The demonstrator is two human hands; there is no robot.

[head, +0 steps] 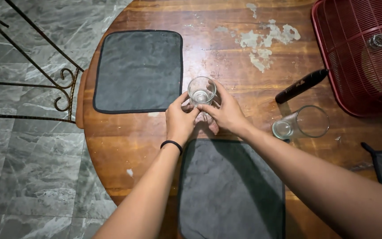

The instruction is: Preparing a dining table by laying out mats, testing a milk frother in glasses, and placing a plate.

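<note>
Worn wooden bench [124, 146]: my left hand [180, 121] and right hand [226, 110] both grasp an upright, empty clear glass [201, 91] at centre. A second empty glass [303, 122] lies tipped, right.

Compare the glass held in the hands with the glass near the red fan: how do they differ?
The held glass stands upright, its mouth facing up; the other glass lies on its side on the table, its mouth facing sideways. The left hand and right hand grip the held glass; nothing touches the other glass. Both are clear.
</note>
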